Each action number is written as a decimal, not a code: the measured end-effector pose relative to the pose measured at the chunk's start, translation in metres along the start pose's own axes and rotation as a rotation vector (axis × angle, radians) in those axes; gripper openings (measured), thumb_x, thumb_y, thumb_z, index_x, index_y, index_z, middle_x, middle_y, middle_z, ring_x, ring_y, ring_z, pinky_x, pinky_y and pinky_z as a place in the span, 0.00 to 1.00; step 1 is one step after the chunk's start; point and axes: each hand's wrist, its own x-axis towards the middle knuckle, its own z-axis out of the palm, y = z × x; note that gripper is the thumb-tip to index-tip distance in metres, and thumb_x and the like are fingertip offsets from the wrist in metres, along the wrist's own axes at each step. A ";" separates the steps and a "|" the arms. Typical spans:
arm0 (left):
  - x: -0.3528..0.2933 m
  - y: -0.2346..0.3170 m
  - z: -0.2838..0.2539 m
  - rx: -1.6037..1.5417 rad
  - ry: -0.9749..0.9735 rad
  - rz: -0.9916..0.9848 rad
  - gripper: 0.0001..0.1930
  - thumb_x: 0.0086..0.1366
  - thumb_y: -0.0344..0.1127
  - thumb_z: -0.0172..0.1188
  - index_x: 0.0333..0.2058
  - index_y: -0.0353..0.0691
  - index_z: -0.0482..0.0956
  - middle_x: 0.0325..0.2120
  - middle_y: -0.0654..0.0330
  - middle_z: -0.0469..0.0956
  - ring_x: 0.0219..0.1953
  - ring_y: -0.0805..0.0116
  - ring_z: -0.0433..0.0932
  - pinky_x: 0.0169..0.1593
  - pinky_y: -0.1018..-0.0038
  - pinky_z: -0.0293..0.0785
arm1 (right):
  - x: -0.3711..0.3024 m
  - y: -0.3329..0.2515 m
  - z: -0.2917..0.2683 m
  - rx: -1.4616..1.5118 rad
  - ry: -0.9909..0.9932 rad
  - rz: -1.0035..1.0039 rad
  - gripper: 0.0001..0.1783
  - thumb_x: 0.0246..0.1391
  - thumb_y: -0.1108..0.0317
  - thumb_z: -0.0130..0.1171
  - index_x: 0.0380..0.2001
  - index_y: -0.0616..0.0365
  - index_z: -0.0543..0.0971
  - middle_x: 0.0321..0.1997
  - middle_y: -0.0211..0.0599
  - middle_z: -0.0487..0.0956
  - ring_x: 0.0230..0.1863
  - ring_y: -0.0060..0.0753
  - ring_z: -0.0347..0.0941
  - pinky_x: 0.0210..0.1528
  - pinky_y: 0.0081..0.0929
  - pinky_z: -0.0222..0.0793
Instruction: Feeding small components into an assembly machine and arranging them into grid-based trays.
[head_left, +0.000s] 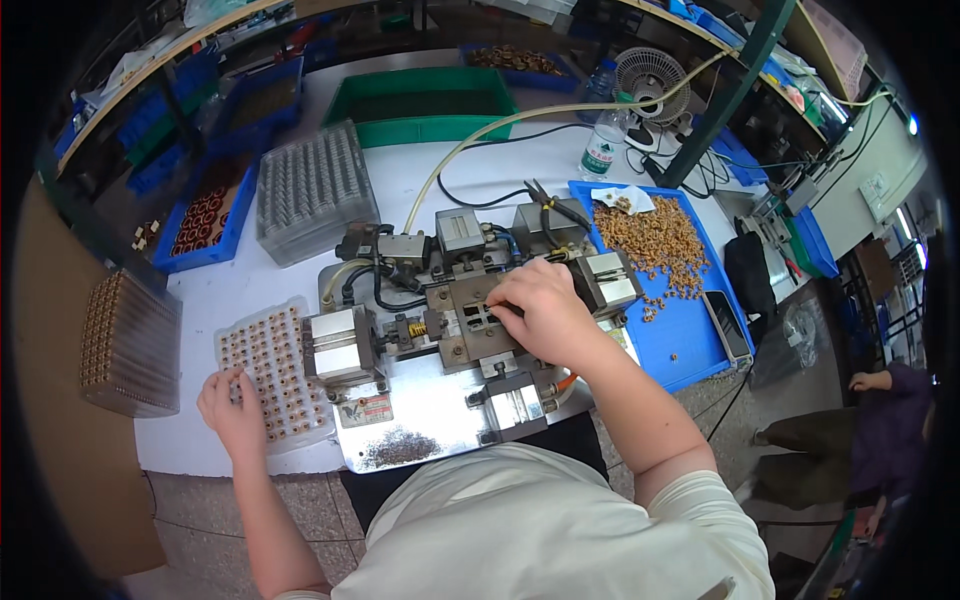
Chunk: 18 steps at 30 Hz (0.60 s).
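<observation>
My right hand (548, 312) reaches over the middle of a metal clamping fixture (463, 345), thumb and forefinger closed together at its central slot. Whatever they pinch is too small to make out. At the left, my left hand (233, 408) rests by the near left edge of a clear plastic tray (325, 425). Its fingers are curled together, and I cannot see what is between them. Small copper-coloured round parts (283, 365) sit in rows in that tray. Silver blocks, hoses and a spring surround the fixture's middle, and dark metal filings (402, 447) lie on its base plate.
On the right, a blue tray (690, 358) holds many loose brass-coloured parts (650, 243) and a phone-like device (727, 325). Pliers (550, 208) lie behind the fixture. Stacked clear trays (315, 190), a green bin (420, 130) and a water bottle (605, 145) stand farther back.
</observation>
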 end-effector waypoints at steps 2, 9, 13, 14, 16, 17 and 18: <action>-0.020 0.014 -0.002 -0.031 0.030 -0.004 0.08 0.66 0.33 0.60 0.42 0.41 0.83 0.47 0.56 0.77 0.51 0.55 0.71 0.56 0.65 0.68 | 0.001 -0.002 0.000 0.001 -0.015 -0.007 0.03 0.51 0.72 0.66 0.32 0.52 0.84 0.40 0.26 0.83 0.47 0.33 0.71 0.57 0.35 0.60; -0.071 0.045 0.004 -0.121 0.180 0.062 0.10 0.61 0.25 0.58 0.41 0.42 0.81 0.46 0.56 0.74 0.50 0.56 0.68 0.58 0.63 0.61 | 0.006 -0.006 -0.009 -0.036 -0.048 -0.031 0.03 0.52 0.72 0.66 0.32 0.52 0.84 0.39 0.26 0.83 0.46 0.33 0.71 0.56 0.34 0.61; -0.076 0.044 0.007 -0.129 0.207 0.092 0.12 0.59 0.22 0.58 0.40 0.42 0.81 0.45 0.56 0.73 0.49 0.56 0.67 0.58 0.63 0.59 | 0.010 -0.007 -0.011 -0.058 -0.087 -0.031 0.03 0.52 0.72 0.66 0.32 0.53 0.84 0.38 0.26 0.83 0.45 0.33 0.71 0.56 0.33 0.61; -0.077 0.044 0.007 -0.134 0.213 0.095 0.12 0.58 0.21 0.57 0.40 0.42 0.81 0.45 0.57 0.73 0.49 0.56 0.67 0.59 0.63 0.59 | 0.011 -0.007 -0.012 -0.065 -0.107 -0.031 0.03 0.52 0.72 0.66 0.32 0.53 0.84 0.38 0.26 0.82 0.45 0.33 0.71 0.56 0.33 0.61; -0.077 0.043 0.008 -0.139 0.219 0.097 0.13 0.58 0.20 0.57 0.40 0.42 0.81 0.45 0.57 0.73 0.49 0.56 0.67 0.59 0.63 0.58 | 0.012 -0.007 -0.013 -0.070 -0.127 -0.033 0.03 0.52 0.72 0.66 0.32 0.53 0.84 0.38 0.26 0.82 0.45 0.33 0.71 0.56 0.33 0.61; -0.078 0.043 0.008 -0.143 0.222 0.100 0.13 0.57 0.20 0.57 0.40 0.42 0.81 0.45 0.57 0.73 0.49 0.56 0.67 0.59 0.63 0.58 | 0.012 -0.007 -0.013 -0.079 -0.135 -0.032 0.03 0.52 0.72 0.66 0.32 0.53 0.84 0.38 0.26 0.82 0.45 0.33 0.71 0.56 0.33 0.61; -0.078 0.042 0.008 -0.146 0.225 0.102 0.13 0.57 0.20 0.57 0.40 0.42 0.81 0.45 0.57 0.73 0.49 0.56 0.67 0.59 0.63 0.58 | 0.012 -0.008 -0.013 -0.088 -0.144 -0.032 0.03 0.52 0.72 0.66 0.32 0.53 0.84 0.38 0.26 0.82 0.45 0.33 0.71 0.56 0.33 0.61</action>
